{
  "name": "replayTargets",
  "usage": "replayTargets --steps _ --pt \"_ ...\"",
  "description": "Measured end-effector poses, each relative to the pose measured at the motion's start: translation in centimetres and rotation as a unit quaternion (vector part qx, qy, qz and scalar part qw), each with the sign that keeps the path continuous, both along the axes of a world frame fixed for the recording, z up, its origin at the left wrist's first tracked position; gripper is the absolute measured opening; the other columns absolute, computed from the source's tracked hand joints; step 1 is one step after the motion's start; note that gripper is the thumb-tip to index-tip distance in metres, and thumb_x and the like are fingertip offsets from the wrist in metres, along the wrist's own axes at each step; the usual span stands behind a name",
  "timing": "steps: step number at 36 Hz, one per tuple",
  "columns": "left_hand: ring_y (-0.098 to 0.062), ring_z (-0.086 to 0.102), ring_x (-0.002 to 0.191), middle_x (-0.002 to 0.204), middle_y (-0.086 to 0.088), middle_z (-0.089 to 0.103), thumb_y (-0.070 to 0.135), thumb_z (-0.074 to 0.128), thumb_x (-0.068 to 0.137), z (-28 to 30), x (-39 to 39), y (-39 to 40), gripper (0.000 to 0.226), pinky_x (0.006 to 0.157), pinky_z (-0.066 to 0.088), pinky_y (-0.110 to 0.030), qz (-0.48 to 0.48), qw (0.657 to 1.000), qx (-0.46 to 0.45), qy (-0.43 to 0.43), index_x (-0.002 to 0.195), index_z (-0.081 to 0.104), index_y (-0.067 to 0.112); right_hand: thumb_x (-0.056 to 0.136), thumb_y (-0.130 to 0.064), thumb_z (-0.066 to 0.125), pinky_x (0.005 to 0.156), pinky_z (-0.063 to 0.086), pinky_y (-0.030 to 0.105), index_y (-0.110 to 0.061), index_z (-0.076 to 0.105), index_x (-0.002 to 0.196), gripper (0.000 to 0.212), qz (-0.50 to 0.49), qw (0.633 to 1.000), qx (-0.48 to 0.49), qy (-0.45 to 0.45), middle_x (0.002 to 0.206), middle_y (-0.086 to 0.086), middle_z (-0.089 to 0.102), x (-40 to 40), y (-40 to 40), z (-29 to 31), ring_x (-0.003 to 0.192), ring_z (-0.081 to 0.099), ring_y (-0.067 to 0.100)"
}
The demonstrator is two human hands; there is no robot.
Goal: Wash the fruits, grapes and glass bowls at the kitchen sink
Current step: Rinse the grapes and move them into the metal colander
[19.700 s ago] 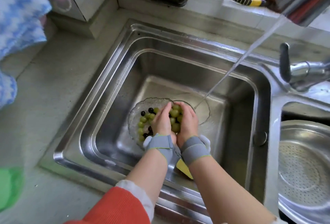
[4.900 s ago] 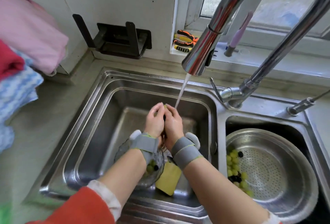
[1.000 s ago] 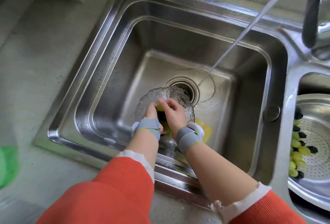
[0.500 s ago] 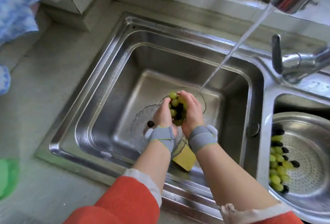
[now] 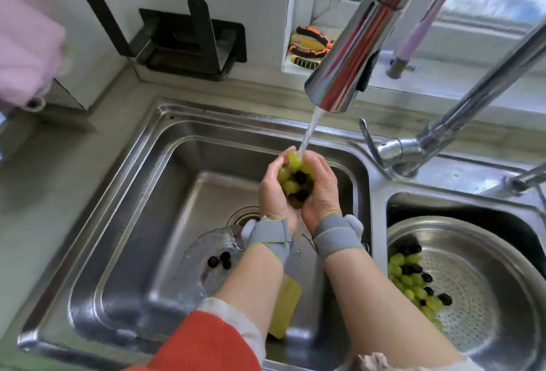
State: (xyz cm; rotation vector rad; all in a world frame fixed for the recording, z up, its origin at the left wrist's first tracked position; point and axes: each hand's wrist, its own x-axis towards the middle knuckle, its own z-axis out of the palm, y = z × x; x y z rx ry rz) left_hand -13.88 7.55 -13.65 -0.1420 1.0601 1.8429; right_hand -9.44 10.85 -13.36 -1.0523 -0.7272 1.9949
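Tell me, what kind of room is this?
Most likely a home kitchen. There is a steel double sink under a running tap, both hands rinse grapes in the water, and a metal colander holds more.

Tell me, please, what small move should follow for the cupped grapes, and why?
Probably carry them right and tip them into the colander: both hands, left hand and right hand, cup the grapes under the water stream, and rinsed ones already lie there.

Black rack [image 5: 189, 42] on wall; pliers [image 5: 310, 48] on windowsill; yellow sponge [image 5: 285, 308] in basin; pink towel [image 5: 26, 54] left.
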Motion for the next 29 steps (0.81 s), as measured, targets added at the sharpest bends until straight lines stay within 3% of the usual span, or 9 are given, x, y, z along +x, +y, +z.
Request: replayTargets --steps 4,7,10,14,17,20,23,27,29 --pt "-0.028 0.064 0.100 0.103 -0.012 0.070 0.041 0.066 0.080 -0.1 0.5 1.0 0.037 0.095 0.050 -0.041 -0.002 0.999 -0.029 0.041 0.100 0.074 0.012 0.083 -0.020 0.068 0.082 0.053 0.037 -0.012 0.072 0.092 0.012 -0.032 0.999 -0.034 0.007 0.094 0.010 0.069 0.4 0.5 -0.4 0.090 0.062 0.023" --pt "-0.024 0.065 0.089 0.093 -0.010 0.070 0.034 0.067 0.085 -0.2 0.4 1.2 0.026 0.085 0.055 -0.037 0.010 0.998 -0.040 0.053 0.096 0.074 0.012 0.087 -0.020 0.062 0.080 0.053 0.035 -0.012 0.073 0.091 0.014 -0.037 0.998 -0.039 0.016 0.096 0.012 0.068 0.2 0.4 0.0 0.090 0.061 0.024" --pt "-0.019 0.067 0.078 0.084 -0.006 0.072 0.027 0.063 0.089 -0.2 0.0 1.3 0.017 0.074 0.057 -0.030 0.021 0.999 -0.030 0.035 0.088 0.074 0.015 0.089 -0.018 0.062 0.090 0.053 0.038 -0.010 0.072 0.101 0.017 -0.039 0.998 -0.035 0.019 0.100 0.012 0.070 -0.1 0.4 0.3 0.092 0.065 0.023" --pt "-0.018 0.068 0.077 0.085 -0.005 0.072 0.024 0.060 0.091 -0.1 -0.2 1.3 0.014 0.079 0.055 -0.035 0.018 0.999 -0.020 0.018 0.092 0.073 0.017 0.092 -0.017 0.059 0.092 0.051 0.041 -0.009 0.070 0.105 0.019 -0.025 0.999 -0.007 -0.022 0.104 0.014 0.069 0.3 0.7 -0.1 0.095 0.063 0.024" --pt "-0.018 0.067 0.078 0.085 -0.006 0.072 0.018 0.058 0.092 0.1 0.0 1.3 0.014 0.084 0.054 -0.037 0.021 1.000 -0.015 0.016 0.095 0.071 0.013 0.093 -0.013 0.057 0.085 0.052 0.037 -0.013 0.070 0.094 0.014 -0.042 0.998 -0.004 -0.039 0.095 0.008 0.068 0.4 0.8 -0.3 0.091 0.062 0.022" --pt "-0.020 0.065 0.088 0.091 -0.006 0.071 0.018 0.060 0.091 0.5 0.1 1.4 0.013 0.092 0.052 -0.039 0.018 0.998 -0.029 0.048 0.097 0.071 0.014 0.093 -0.010 0.057 0.069 0.056 0.025 -0.010 0.068 0.096 0.012 -0.068 0.997 -0.021 -0.014 0.084 0.002 0.070 0.3 0.7 0.1 0.076 0.066 0.012" --pt "-0.019 0.065 0.091 0.091 -0.004 0.072 0.019 0.063 0.089 0.5 -0.1 1.4 0.012 0.092 0.053 -0.037 0.018 0.994 -0.039 0.102 0.091 0.075 0.018 0.091 -0.008 0.059 0.063 0.056 0.024 -0.007 0.068 0.100 0.012 -0.095 0.993 -0.068 0.014 0.078 0.002 0.072 -0.3 0.3 0.8 0.069 0.068 0.011" --pt "-0.018 0.065 0.091 0.088 -0.003 0.072 0.019 0.067 0.086 0.6 -0.3 1.0 0.015 0.089 0.054 -0.035 0.034 0.987 -0.061 0.142 0.077 0.078 0.023 0.086 -0.012 0.066 0.088 0.056 0.041 -0.007 0.070 0.104 0.019 -0.122 0.984 -0.128 0.004 0.100 0.014 0.070 -1.3 -0.1 1.0 0.092 0.067 0.026" --pt "-0.017 0.065 0.089 0.089 -0.003 0.072 0.015 0.068 0.085 0.8 -0.4 0.6 0.015 0.087 0.054 -0.034 0.020 0.986 -0.051 0.155 0.077 0.077 0.024 0.083 -0.013 0.068 0.093 0.054 0.045 -0.006 0.072 0.103 0.021 -0.122 0.983 -0.139 -0.001 0.106 0.016 0.070 -1.5 -0.2 0.9 0.102 0.067 0.030"
